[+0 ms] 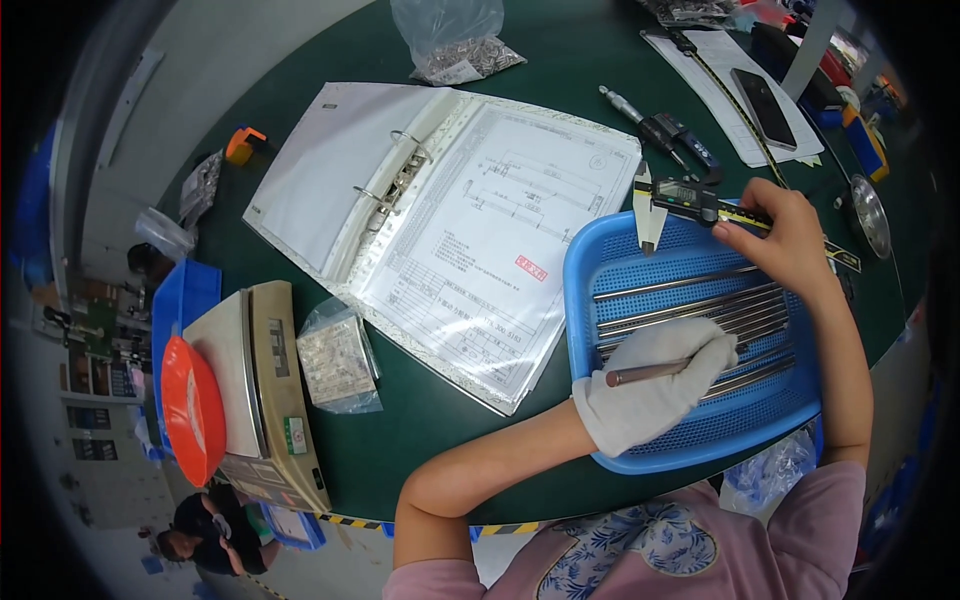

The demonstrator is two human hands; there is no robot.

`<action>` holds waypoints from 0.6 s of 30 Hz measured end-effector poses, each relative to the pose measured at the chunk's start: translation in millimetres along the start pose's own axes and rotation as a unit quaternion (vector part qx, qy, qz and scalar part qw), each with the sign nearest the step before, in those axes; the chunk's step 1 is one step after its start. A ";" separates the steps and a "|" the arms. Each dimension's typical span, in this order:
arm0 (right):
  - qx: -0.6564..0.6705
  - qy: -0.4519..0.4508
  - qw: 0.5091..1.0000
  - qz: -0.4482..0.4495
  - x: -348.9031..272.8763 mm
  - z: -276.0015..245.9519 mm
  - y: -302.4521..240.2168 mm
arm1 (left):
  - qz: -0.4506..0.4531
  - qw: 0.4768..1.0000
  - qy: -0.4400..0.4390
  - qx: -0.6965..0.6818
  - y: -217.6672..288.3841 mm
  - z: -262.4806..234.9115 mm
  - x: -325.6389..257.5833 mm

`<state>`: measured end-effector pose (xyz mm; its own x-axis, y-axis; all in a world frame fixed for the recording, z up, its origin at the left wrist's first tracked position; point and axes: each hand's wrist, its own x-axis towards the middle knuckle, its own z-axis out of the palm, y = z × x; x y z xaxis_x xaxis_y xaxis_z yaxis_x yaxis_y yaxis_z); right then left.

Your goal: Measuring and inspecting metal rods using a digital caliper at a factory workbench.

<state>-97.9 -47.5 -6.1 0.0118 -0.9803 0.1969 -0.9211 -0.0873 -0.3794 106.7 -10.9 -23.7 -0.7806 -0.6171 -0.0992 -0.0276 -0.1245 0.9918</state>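
Note:
My left hand [650, 405], in a white glove, is closed around a slim metal rod [640, 373]. One end of this rod sticks out to the left of the fingers. Beneath the glove is a blue plastic basket [578, 325] with perforated walls, where several shiny metal rods [680, 283] lie roughly side by side. My bare right hand [785, 245] grips a digital caliper [690, 200] above the basket's far right rim. The caliper's jaws point toward the left and hang over the far edge, apart from the held rod.
An open ring binder [480, 240] with a technical drawing lies left of the basket. Beyond it are a micrometer [665, 135] and a phone [763, 108] on papers. A weighing scale [275, 380], an orange-red bowl [192, 410] and bagged metal parts [338, 362] stand left.

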 end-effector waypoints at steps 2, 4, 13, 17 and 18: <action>0.002 -0.002 1.000 0.001 0.4 0.9 -0.4 | -0.005 1.000 -0.002 0.004 1.4 -1.1 -0.2; 0.002 -0.004 1.000 0.002 0.2 0.3 -0.3 | -0.009 1.000 -0.006 0.007 2.2 -0.9 -0.1; 0.010 -0.001 1.000 0.001 0.1 2.1 1.8 | 0.002 1.000 -0.007 0.024 1.0 -1.1 0.5; 0.013 -0.007 1.000 -0.001 0.4 0.9 0.3 | 0.007 0.998 -0.001 0.063 -1.8 -0.7 1.3; 0.015 -0.010 1.000 -0.001 0.6 0.8 0.0 | 0.033 0.995 0.003 0.095 -3.6 -0.7 2.0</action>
<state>-97.6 -48.3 -6.6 0.0214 -0.9836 0.1788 -0.9092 -0.0935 -0.4058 105.6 -12.2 -27.5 -0.7814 -0.6232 -0.0323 -0.0936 0.0658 0.9934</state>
